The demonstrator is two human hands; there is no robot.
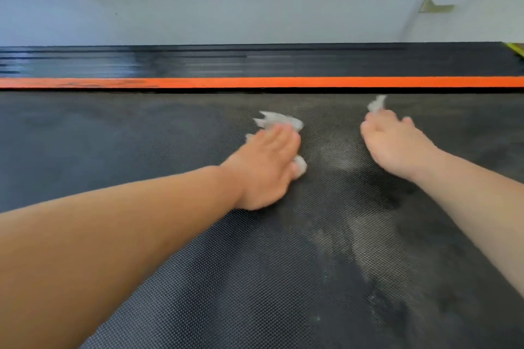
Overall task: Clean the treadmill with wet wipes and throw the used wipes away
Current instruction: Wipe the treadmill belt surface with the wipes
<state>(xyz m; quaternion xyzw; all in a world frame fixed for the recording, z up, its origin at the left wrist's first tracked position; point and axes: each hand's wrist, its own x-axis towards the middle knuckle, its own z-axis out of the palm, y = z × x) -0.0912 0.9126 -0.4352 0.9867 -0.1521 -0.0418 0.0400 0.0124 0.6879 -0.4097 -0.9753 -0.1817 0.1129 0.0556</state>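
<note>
**Item: two wet wipes, in use on the treadmill belt**

Left hand [266, 167]: your fingers lie fairly flat and press the left wipe [279, 119] onto the belt.
Right hand [397, 142]: it rests on the right wipe [377, 103], but blur hides whether your fingers curl round it or press flat.

Location: both wipes lie just on your side of the orange stripe [255, 82], the right wipe nearer to it.

Appearance: pale grey-white, thin and crumpled. Ragged corners poke out past your fingertips, and a second fold shows by the left thumb.

Handling, as judged: light, limp and damp. Each is likely to bunch under the palm and drag on the dimpled surface. Gather each wipe at its bunched middle, not by a loose corner.

Surroundings: the treadmill belt [255, 263] is black and textured, with pale dusty streaks on your side of the stripe. A ribbed side rail [340, 62] lies beyond the stripe.
</note>
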